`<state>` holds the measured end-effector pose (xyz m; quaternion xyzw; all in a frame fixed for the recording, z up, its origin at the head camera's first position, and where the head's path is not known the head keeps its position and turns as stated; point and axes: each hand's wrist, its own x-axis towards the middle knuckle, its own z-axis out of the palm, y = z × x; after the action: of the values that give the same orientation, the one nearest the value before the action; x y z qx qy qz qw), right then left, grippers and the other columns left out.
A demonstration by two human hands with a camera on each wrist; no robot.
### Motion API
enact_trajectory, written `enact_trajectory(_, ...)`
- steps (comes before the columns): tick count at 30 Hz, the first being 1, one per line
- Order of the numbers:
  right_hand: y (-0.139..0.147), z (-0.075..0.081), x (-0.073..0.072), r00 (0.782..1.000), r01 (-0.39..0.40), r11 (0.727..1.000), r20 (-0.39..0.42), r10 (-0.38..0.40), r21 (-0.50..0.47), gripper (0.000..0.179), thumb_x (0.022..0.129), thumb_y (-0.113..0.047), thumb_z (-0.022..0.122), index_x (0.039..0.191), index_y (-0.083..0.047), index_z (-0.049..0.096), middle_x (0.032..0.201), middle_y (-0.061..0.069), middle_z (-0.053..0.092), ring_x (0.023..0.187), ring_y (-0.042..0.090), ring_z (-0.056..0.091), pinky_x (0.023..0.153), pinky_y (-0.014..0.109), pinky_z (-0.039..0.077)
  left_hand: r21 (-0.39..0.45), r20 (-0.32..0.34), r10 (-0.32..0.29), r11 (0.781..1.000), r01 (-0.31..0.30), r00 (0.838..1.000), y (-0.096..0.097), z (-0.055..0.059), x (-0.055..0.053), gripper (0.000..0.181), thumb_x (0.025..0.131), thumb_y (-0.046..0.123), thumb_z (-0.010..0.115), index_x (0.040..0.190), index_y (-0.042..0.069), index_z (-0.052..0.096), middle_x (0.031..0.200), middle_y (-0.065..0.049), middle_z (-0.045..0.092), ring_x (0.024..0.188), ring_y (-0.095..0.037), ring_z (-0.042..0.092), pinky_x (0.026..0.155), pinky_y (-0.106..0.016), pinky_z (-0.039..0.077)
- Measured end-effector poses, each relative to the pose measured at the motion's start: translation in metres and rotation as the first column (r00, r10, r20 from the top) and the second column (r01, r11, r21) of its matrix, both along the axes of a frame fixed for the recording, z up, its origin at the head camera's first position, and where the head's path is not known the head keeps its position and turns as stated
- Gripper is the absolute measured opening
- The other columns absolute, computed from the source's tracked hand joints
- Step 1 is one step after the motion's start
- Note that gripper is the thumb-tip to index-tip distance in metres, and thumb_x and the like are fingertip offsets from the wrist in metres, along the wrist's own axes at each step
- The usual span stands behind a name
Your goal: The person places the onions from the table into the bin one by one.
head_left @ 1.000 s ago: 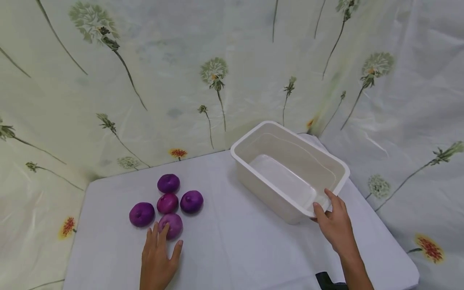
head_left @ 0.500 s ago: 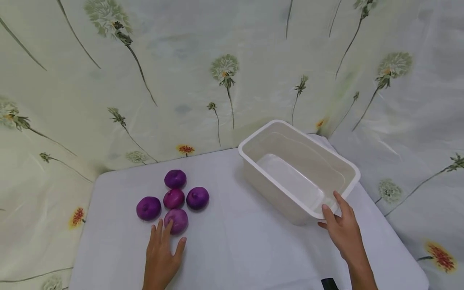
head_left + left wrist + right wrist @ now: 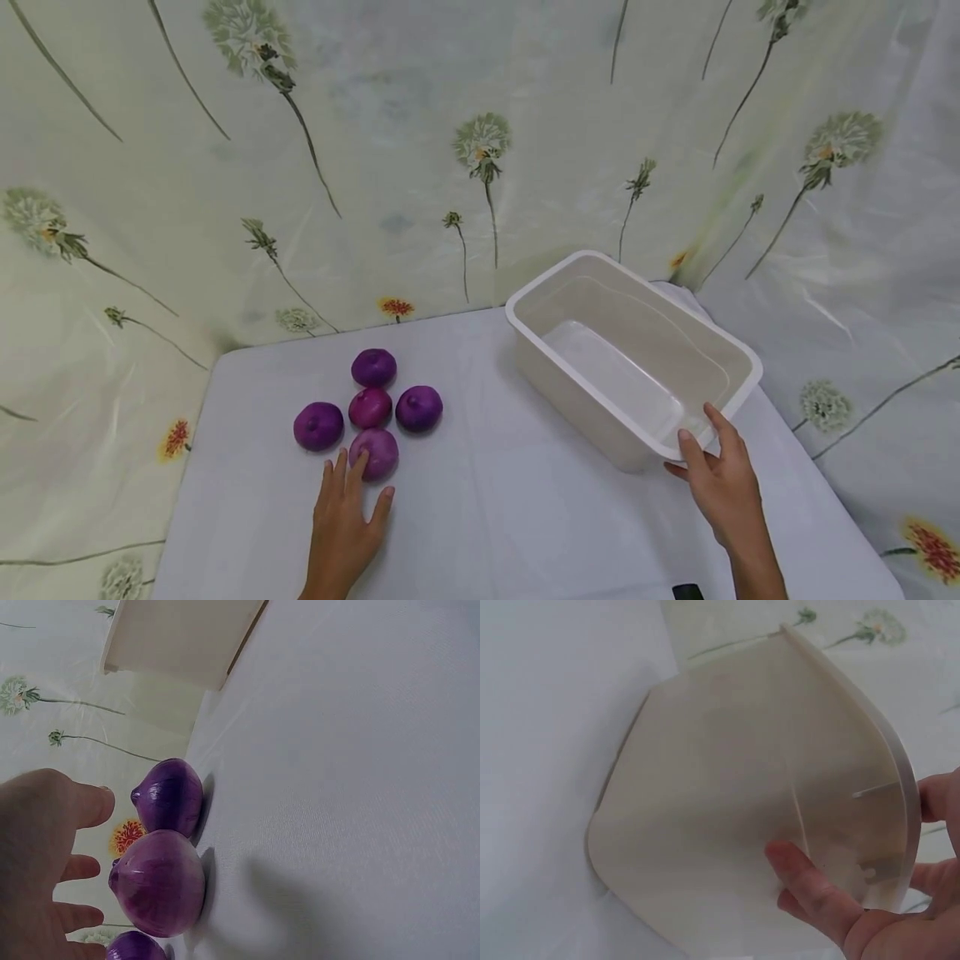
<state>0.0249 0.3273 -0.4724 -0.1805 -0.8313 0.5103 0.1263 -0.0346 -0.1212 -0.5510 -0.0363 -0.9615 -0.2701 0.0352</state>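
Observation:
Several purple onions lie in a close group at the left of the table. The left hand (image 3: 341,529), fingers spread and fairly straight, hovers over the near, paler onion (image 3: 379,454). In the left wrist view a gap shows between the fingertips and that onion (image 3: 161,883). Around it are a magenta onion (image 3: 370,407) and darker ones at the back (image 3: 373,367), right (image 3: 419,408) and left. The right hand (image 3: 723,492) holds the near right corner of a cream plastic tub (image 3: 577,400). In the right wrist view its digits lie on both sides of the rim (image 3: 900,750).
A white cloth covers the table (image 3: 480,517). A flower-printed curtain (image 3: 390,167) hangs close behind and along both sides. A small black object (image 3: 687,592) shows at the bottom edge, near the right forearm.
The head view has swung a little to the left, so everything appears shifted rightward. The hands, onions and tub keep nearly the same places relative to each other.

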Motion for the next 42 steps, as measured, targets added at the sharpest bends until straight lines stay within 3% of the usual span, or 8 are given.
enact_trajectory(11,-0.002,-0.002,-0.001,1.000,-0.002,0.998,-0.020,0.001,-0.058,0.072,0.105,-0.023,0.047,0.160,-0.003,0.005,0.153,0.034,0.015,0.123,0.061,0.047,0.074,0.026,0.060,0.022,-0.004,0.003,1.000,-0.003,1.000,-0.004,-0.004,-0.003,0.070,0.094,0.033,0.067,0.152,0.007,0.038,0.159,-0.026,0.031,0.147,-0.051,0.024,0.111,-0.070,0.029)
enact_trajectory(23,-0.002,-0.002,-0.001,1.000,-0.005,0.998,-0.026,0.003,-0.067,0.071,0.106,-0.026,0.046,0.160,-0.007,0.004,0.153,0.033,0.015,0.124,0.061,0.047,0.074,0.028,0.060,0.113,0.005,0.049,0.992,-0.049,0.999,-0.006,-0.012,-0.013,0.069,0.094,0.028,0.069,0.153,0.009,0.037,0.154,-0.028,0.035,0.139,-0.048,0.038,0.108,-0.065,0.037)
enact_trajectory(34,-0.003,-0.004,-0.001,1.000,-0.004,0.999,-0.020,0.004,-0.036,0.069,0.106,-0.026,0.045,0.161,-0.009,0.006,0.151,0.031,0.019,0.123,0.055,0.050,0.075,0.028,0.060,0.216,0.015,0.074,0.974,-0.075,0.997,-0.003,-0.022,-0.025,0.072,0.092,0.025,0.072,0.149,0.000,0.037,0.151,-0.031,0.036,0.140,-0.048,0.037,0.112,-0.064,0.034)
enact_trajectory(38,-0.003,-0.004,0.000,1.000,0.003,1.000,-0.014,-0.003,-0.029,0.069,0.106,-0.027,0.045,0.161,-0.011,0.006,0.151,0.030,0.021,0.123,0.053,0.051,0.075,0.026,0.060,0.268,0.004,0.083,0.960,-0.081,0.997,-0.002,-0.026,-0.029,0.074,0.090,0.025,0.074,0.149,0.000,0.036,0.150,-0.029,0.038,0.139,-0.046,0.038,0.112,-0.063,0.035)
enact_trajectory(42,-0.003,-0.004,0.000,1.000,0.005,1.000,-0.015,-0.006,-0.027,0.069,0.106,-0.027,0.045,0.161,-0.012,0.006,0.151,0.030,0.022,0.124,0.053,0.051,0.075,0.027,0.060,0.308,0.040,0.100,0.945,-0.107,0.994,-0.001,-0.030,-0.032,0.076,0.090,0.027,0.074,0.150,0.003,0.035,0.150,-0.025,0.038,0.140,-0.042,0.036,0.113,-0.062,0.033)
